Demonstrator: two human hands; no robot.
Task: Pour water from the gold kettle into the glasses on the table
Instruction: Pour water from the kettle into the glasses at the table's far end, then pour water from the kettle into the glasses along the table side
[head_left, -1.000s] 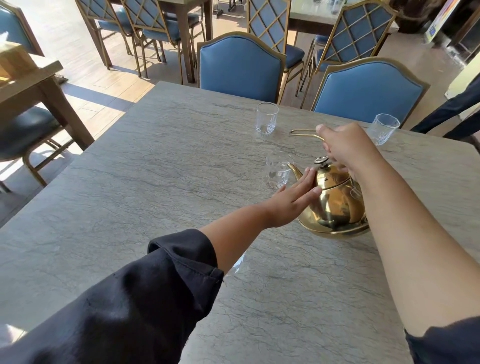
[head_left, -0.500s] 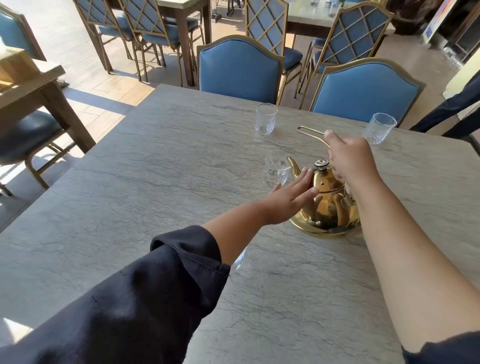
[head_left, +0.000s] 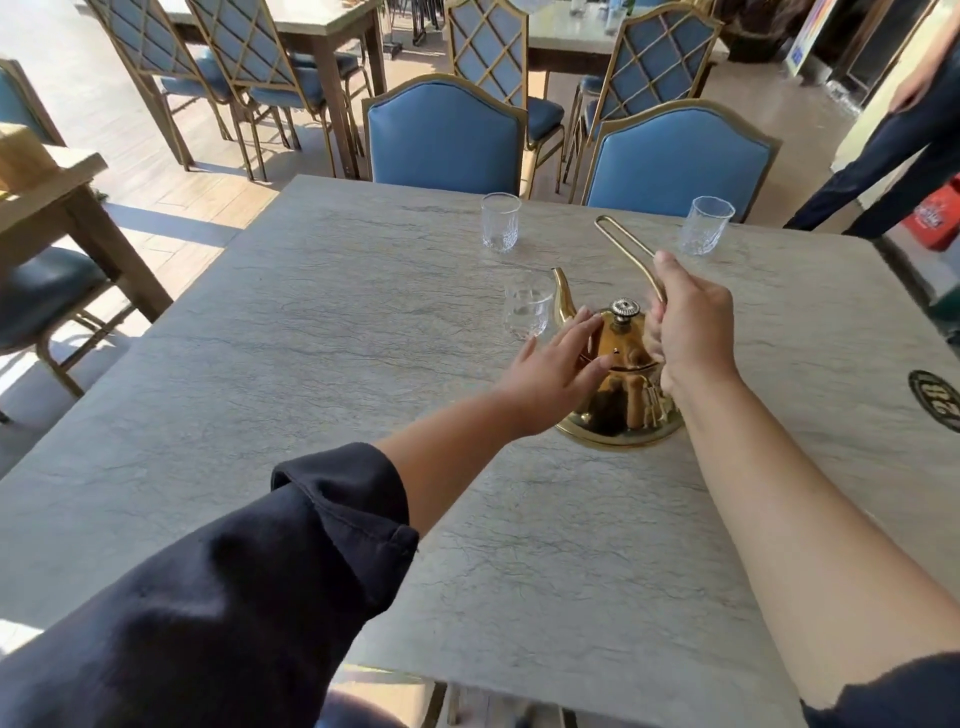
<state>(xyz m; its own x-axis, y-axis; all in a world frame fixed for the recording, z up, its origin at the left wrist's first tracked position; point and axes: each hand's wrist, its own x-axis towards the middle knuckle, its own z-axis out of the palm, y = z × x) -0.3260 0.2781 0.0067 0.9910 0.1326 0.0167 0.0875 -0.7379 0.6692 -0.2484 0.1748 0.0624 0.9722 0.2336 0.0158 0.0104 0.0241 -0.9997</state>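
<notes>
A gold kettle (head_left: 621, 400) stands on the grey marble table (head_left: 311, 374), its spout pointing away to the left. My right hand (head_left: 691, 327) is closed around the kettle's thin wire handle, which sticks up and away. My left hand (head_left: 558, 371) lies flat with fingers apart against the kettle's left side near the lid. A clear glass (head_left: 527, 312) stands just left of the spout. Two more glasses stand farther back: one (head_left: 500, 222) at centre and one (head_left: 705, 226) at the right.
Two blue padded chairs (head_left: 447, 137) stand at the table's far edge. More chairs and tables fill the room behind. A wooden table (head_left: 47, 208) is at the left. A person in dark trousers (head_left: 893, 150) stands at the far right.
The kettle has come back upright on the table, its handle swung up. My right hand has shifted slightly nearer along the handle. My left hand stays on the kettle's side.
</notes>
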